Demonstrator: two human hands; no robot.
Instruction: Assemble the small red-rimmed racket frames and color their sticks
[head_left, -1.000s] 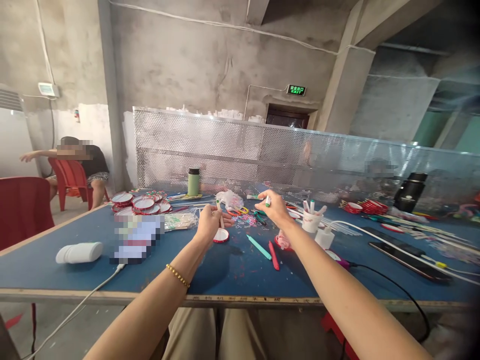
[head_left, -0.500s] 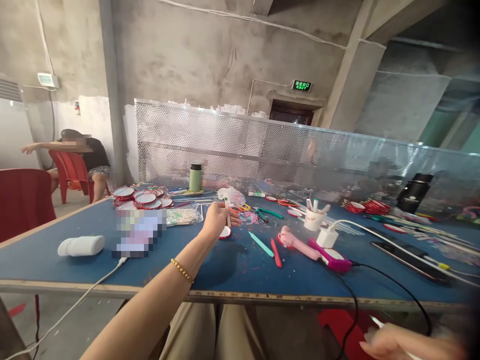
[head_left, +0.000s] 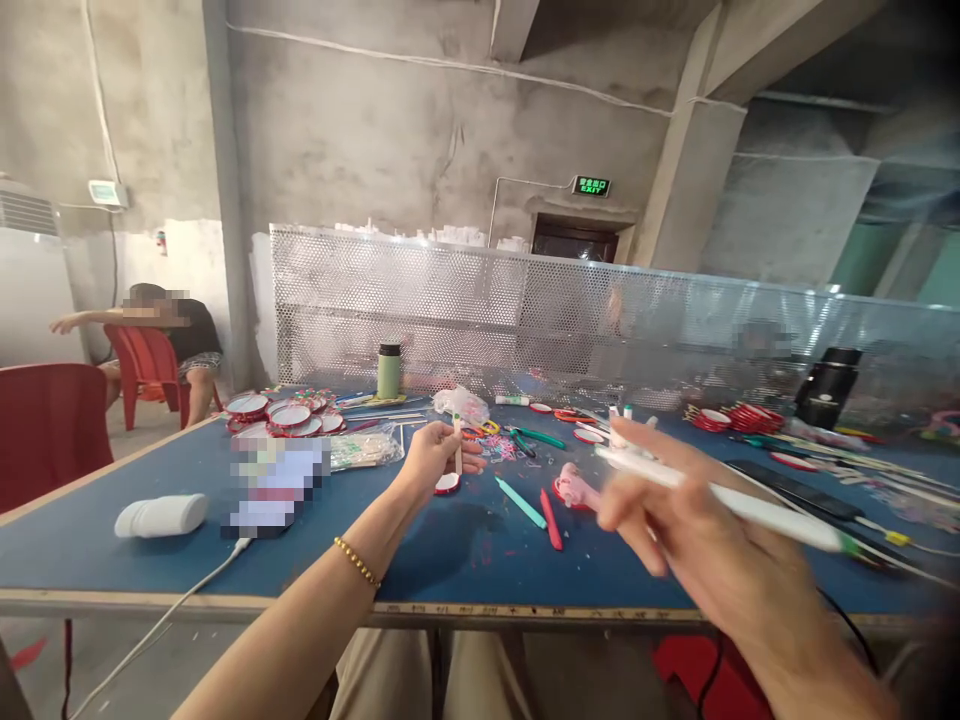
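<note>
My left hand (head_left: 435,455) is out over the table, its thumb and finger closed on a pale flat stick (head_left: 457,450) with a green tip. Some of its other fingers stretch to the right. Just below it lies a small white disc with a red rim (head_left: 448,484). My right hand (head_left: 697,540), raised at the right and a little blurred, grips a white marker pen (head_left: 735,500) with a green end. The pen points left, and that hand covers part of the pink tool (head_left: 577,487). A turquoise pen (head_left: 521,502) and a red pen (head_left: 551,520) lie between my hands.
On the blue table (head_left: 330,570), a white bottle (head_left: 161,516) and a phone (head_left: 277,485) lie left. Behind are red-rimmed discs (head_left: 289,415), a green flask (head_left: 388,372) and pliers (head_left: 536,438). A black flask (head_left: 829,388) stands right. A person (head_left: 172,325) sits far left.
My right hand has risen from below the table edge at the lower right, bringing the marker pen over the table. My left hand keeps its hold on the stick. The view has shifted slightly.
</note>
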